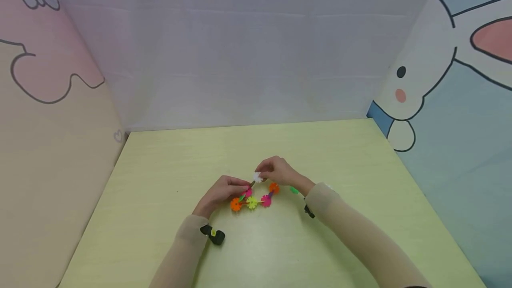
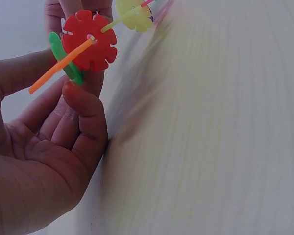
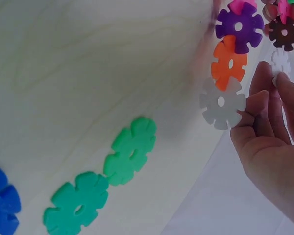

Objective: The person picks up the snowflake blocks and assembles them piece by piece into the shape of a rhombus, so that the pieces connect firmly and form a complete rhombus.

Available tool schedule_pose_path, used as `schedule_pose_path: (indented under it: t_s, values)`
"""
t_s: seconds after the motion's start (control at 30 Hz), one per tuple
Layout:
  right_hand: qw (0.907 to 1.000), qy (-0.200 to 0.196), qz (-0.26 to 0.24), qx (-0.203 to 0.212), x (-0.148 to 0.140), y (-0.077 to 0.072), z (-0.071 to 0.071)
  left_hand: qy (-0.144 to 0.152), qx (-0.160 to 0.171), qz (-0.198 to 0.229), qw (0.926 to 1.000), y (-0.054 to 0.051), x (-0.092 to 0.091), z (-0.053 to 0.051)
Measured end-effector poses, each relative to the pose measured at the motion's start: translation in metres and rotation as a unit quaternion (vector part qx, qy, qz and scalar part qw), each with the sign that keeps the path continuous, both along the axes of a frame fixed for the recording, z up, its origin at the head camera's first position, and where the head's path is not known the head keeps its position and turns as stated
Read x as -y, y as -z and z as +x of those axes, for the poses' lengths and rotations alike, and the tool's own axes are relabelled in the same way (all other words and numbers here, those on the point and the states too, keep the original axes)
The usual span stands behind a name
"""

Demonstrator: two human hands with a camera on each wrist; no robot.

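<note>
A chain of slotted plastic snowflake discs curves between the two hands, with orange, yellow (image 1: pixel 252 202) and pink (image 1: pixel 266 201) pieces in it. My left hand (image 1: pixel 222 194) holds its left end near a green disc (image 2: pixel 63 58) and an orange-red disc (image 2: pixel 84 29). My right hand (image 1: pixel 280 171) pinches a white disc (image 3: pixel 280 59) between thumb and fingers. That white disc meets a brown disc (image 3: pixel 284 40); how deep it sits in the slot I cannot tell. Another white disc (image 3: pixel 210 103) is joined to an orange disc (image 3: pixel 229 61) and a purple disc (image 3: pixel 228 24) in the right wrist view.
Loose green discs (image 3: pixel 132 152) and a blue disc (image 3: pixel 1 205) lie on the table in the right wrist view. One green disc (image 1: pixel 294 190) shows beside the right wrist. Printed panels flank the pale table (image 1: pixel 180 154), and a plain cloth (image 1: pixel 248 57) hangs behind it.
</note>
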State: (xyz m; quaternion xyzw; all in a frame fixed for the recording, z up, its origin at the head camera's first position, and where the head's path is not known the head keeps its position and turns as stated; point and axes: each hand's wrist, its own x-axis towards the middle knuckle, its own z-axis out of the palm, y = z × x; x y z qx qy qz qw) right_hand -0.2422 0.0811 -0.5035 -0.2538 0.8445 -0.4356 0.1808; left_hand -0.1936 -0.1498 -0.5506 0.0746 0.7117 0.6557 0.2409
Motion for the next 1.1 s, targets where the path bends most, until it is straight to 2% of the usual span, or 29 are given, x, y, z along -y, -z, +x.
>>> schedule_pose_path:
  t_s: [0.07,0.13,0.23,0.3,0.37,0.5,0.8,1.1]
  values:
    - [1.0,-0.002,-0.003,0.003,-0.0008,0.001,-0.0004,0.003,-0.001,0.0,1.0,-0.0006,-0.0005,-0.0003]
    - [1.0,-0.004,-0.005,0.005,-0.0008,0.0022,-0.0008,0.009,-0.003,0.002,1.0,-0.0087,-0.0012,0.0023]
    - [1.0,-0.005,-0.003,0.007,0.0005,0.0033,-0.0006,0.009,-0.004,0.002,1.0,-0.009,-0.0016,0.0025]
    - [1.0,-0.004,-0.001,0.008,0.0014,0.0031,-0.0005,-0.002,-0.004,-0.002,1.0,-0.0086,-0.0019,0.0031]
    - [1.0,-0.002,0.006,0.007,0.0021,0.0022,-0.0006,-0.018,-0.003,-0.016,0.9997,-0.0005,-0.0018,0.0012]
    - [0.9998,0.003,0.012,0.013,0.0027,0.0012,-0.002,-0.04,-0.007,-0.047,0.9981,-0.0001,-0.0019,0.0024]
    - [0.9992,-0.01,-0.005,0.039,0.0024,0.0002,-0.0023,-0.042,-0.03,-0.052,0.9973,-0.0005,-0.0021,0.0033]
    - [0.9995,-0.016,0.0,0.028,0.0065,-0.0026,-0.0003,-0.071,-0.028,-0.06,0.9953,-0.0019,-0.0056,0.0076]
